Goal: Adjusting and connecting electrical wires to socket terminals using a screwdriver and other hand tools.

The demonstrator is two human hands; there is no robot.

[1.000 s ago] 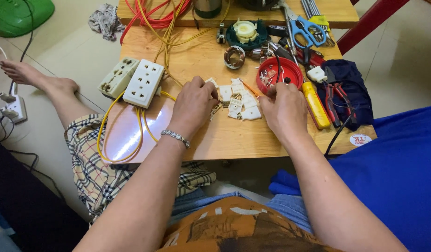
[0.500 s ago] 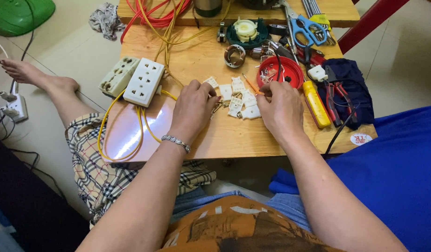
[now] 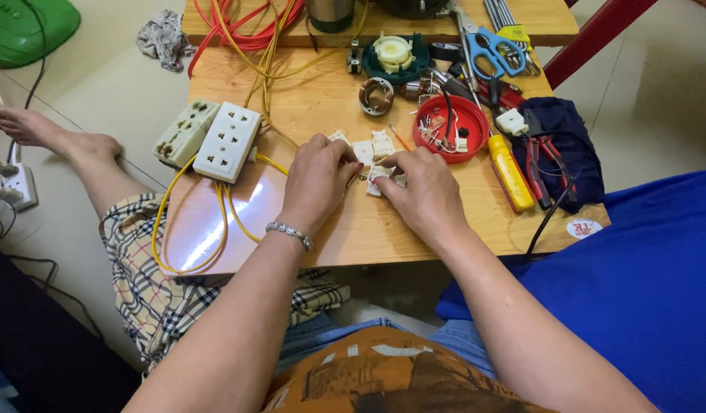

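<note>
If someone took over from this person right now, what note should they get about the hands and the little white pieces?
Left hand: fingers curled on the small white socket parts on the wooden table.
Right hand: pinching one white part against the table.
Nearby: two white socket strips with yellow cable to the left, red dish of small bits and a yellow screwdriver to the right.
Done: the parts lie loose and separate.
Left: none of them looks joined yet.

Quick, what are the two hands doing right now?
Left hand: fingers curled on the small white socket parts; a firm grip cannot be told.
Right hand: pinching one small white piece against the wooden table.
</note>
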